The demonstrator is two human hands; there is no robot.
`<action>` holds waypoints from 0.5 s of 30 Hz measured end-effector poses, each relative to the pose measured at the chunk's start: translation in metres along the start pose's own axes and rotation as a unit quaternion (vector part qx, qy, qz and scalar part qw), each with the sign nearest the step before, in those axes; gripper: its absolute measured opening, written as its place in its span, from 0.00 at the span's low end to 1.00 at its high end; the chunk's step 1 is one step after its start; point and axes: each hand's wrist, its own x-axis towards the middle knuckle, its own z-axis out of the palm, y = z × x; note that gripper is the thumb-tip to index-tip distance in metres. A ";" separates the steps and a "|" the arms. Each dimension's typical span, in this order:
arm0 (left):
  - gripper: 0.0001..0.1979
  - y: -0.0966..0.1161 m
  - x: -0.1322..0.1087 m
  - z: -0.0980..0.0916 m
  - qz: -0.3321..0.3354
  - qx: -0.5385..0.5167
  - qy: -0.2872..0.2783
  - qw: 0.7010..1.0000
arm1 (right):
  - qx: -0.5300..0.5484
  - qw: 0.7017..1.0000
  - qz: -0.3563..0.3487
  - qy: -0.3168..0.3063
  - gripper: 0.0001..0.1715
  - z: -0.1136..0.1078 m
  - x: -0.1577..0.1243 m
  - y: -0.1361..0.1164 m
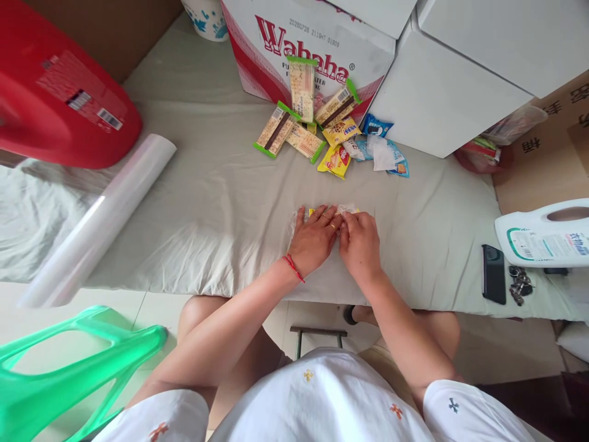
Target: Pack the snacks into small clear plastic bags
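My left hand (316, 240) lies flat with its fingers stretched over a small yellow packet, which peeks out only at its edges. Clear plastic film (348, 209) surrounds the packet on the cloth. Close beside the left fingers, my right hand (361, 242) has its thumb and fingers pinched together on the film. Both hands hide most of what is under them. Beyond them is a pile of snacks: green-ended bars (302, 89), a yellow and red packet (335, 161), a yellow packet (342, 131) and blue packets (377, 126).
Behind the snacks stands a Wahaha carton (313, 37) beside white drawers (442, 73). A plastic film roll (105, 215) and a red jug (59, 92) are left. A white detergent bottle (543, 233), phone (494, 274) and keys (520, 285) lie right. A green stool (83, 374) stands lower left.
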 end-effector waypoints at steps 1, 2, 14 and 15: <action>0.25 -0.001 0.001 0.002 -0.009 -0.020 0.004 1.000 | 0.002 1.000 -0.012 0.005 0.24 0.002 -0.005 -0.004; 0.27 -0.003 0.003 0.004 -0.020 -0.042 0.008 0.999 | 0.005 1.000 -0.020 0.006 0.25 0.005 -0.010 -0.008; 0.30 -0.006 -0.005 -0.017 0.092 -0.128 0.009 0.987 | 0.032 0.991 0.038 -0.127 0.40 0.011 -0.034 -0.016; 0.28 -0.007 -0.003 -0.017 0.074 -0.132 0.002 0.989 | 0.060 0.989 0.033 -0.133 0.40 0.006 -0.035 -0.016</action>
